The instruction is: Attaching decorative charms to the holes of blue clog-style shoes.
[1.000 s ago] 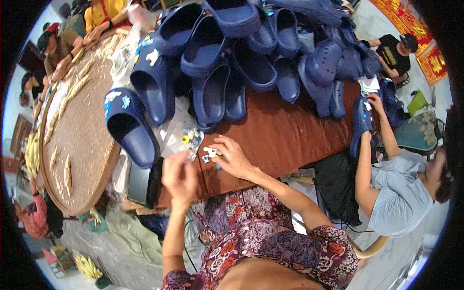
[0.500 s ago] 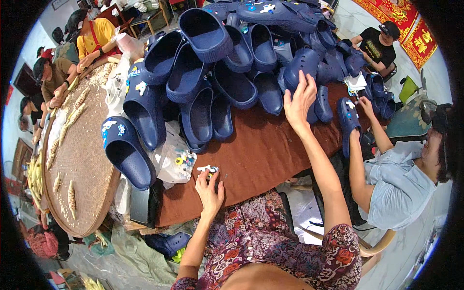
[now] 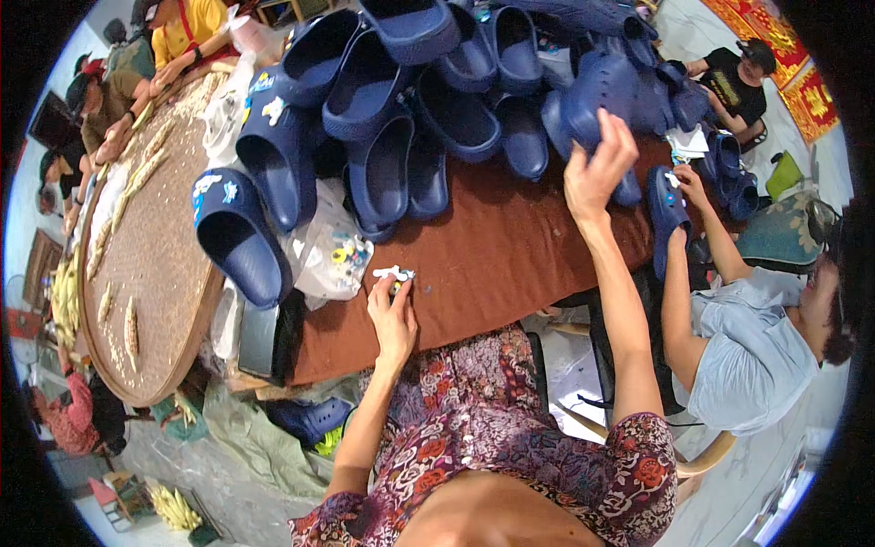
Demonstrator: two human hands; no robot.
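1. The left hand [image 3: 394, 324] is low in the centre of the frame, its fingertips at the small white-and-blue shoe charms [image 3: 394, 273]; whether its grip is closed on one, I cannot tell.
2. The right hand [image 3: 600, 173], right of centre, has its grip open, thumb and fingers parted, before a navy clog [image 3: 597, 87]; contact cannot be told.
3. The charms lie on the brown cloth-covered counter [image 3: 492, 255], set in from its front edge, which curves across the middle of the frame.
4. Bare cloth between the two hands gives sideways room; along the top, piled navy clogs [image 3: 460, 118] hem it in.
5. Left of the charms, a clear plastic bag [image 3: 333, 264] of charms narrows the space, with a decorated navy clog [image 3: 241, 242] just beside it.
6. At the counter's left end sits a dark box [image 3: 261, 342]; beyond it curves the rim of a round woven tray [image 3: 146, 264].
7. At right, a co-worker's hand [image 3: 690, 185] is at another decorated clog [image 3: 670, 219], near the counter's right end.
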